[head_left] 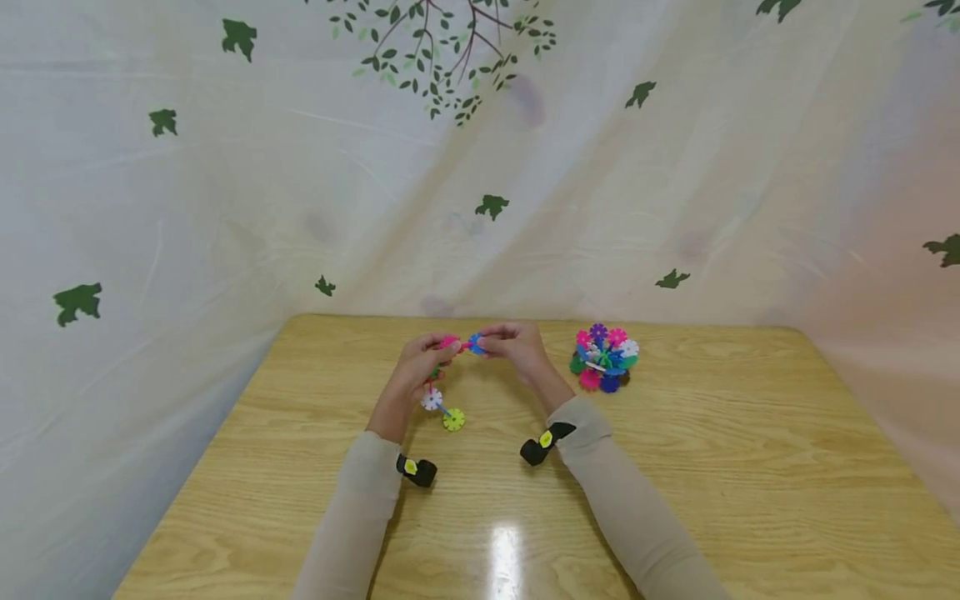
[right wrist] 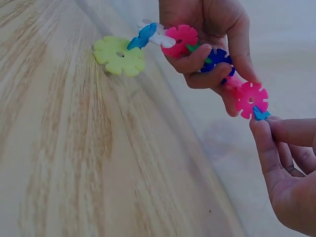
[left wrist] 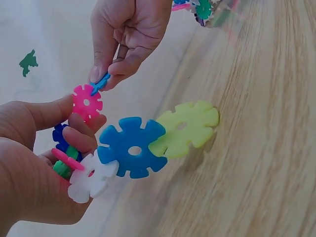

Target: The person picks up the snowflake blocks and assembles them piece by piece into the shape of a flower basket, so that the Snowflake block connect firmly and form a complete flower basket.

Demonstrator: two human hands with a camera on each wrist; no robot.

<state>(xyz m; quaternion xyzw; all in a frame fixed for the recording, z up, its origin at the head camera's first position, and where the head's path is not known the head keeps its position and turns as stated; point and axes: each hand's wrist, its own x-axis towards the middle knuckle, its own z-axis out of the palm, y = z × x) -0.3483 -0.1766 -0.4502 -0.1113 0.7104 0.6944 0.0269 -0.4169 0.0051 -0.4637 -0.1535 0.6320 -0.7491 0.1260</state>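
My left hand [head_left: 422, 360] grips a chain of snowflake-shaped plastic discs [left wrist: 131, 148]. The chain runs from a yellow-green disc [head_left: 453, 419] touching the table, through a blue disc [left wrist: 132, 147], a white disc [left wrist: 90, 178] and several more, up to a pink disc [left wrist: 87, 102] at the top. My right hand [head_left: 510, 343] pinches a small blue disc [left wrist: 100, 83] between thumb and fingertips, its edge meeting the pink disc [right wrist: 251, 100]. Both hands hover over the far middle of the wooden table [head_left: 720, 467].
A pile of colourful snowflake discs [head_left: 603, 358] lies on the table just right of my right hand. A pale curtain printed with green leaves [head_left: 491, 206] hangs behind and around the table. Black wrist cameras [head_left: 417, 469] sit on both forearms.
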